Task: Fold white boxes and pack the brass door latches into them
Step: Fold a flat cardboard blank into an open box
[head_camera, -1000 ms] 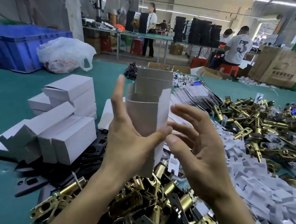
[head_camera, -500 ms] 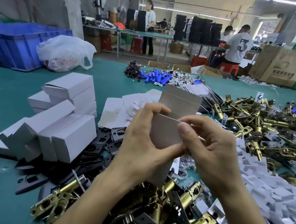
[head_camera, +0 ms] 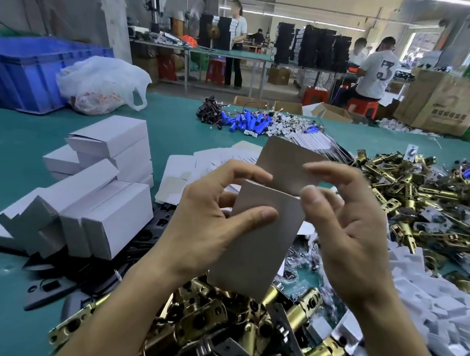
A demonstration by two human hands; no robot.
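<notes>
A white box [head_camera: 253,245] stands tilted in front of me over the table, its top flap [head_camera: 286,165] raised toward the far side. My left hand [head_camera: 209,221] grips the box body, thumb across its near face and fingers curled over the top edge. My right hand [head_camera: 347,226] is at the box's right top corner, fingers curled over the flap and thumb at the edge. Brass door latches [head_camera: 213,328] lie heaped just below my hands. More of the latches [head_camera: 426,202] spread across the right side.
Folded white boxes [head_camera: 101,182] are stacked at left, with flat box blanks [head_camera: 200,168] behind my hands. Black plates [head_camera: 54,286] lie under the stack. White paper inserts [head_camera: 431,305] pile at right. A blue crate [head_camera: 23,71] and plastic bag [head_camera: 102,84] sit far left. People work beyond the table.
The box went from being held up open to lower and tilted. My right hand closed in on its top flap, and the top end now shows a folded edge.
</notes>
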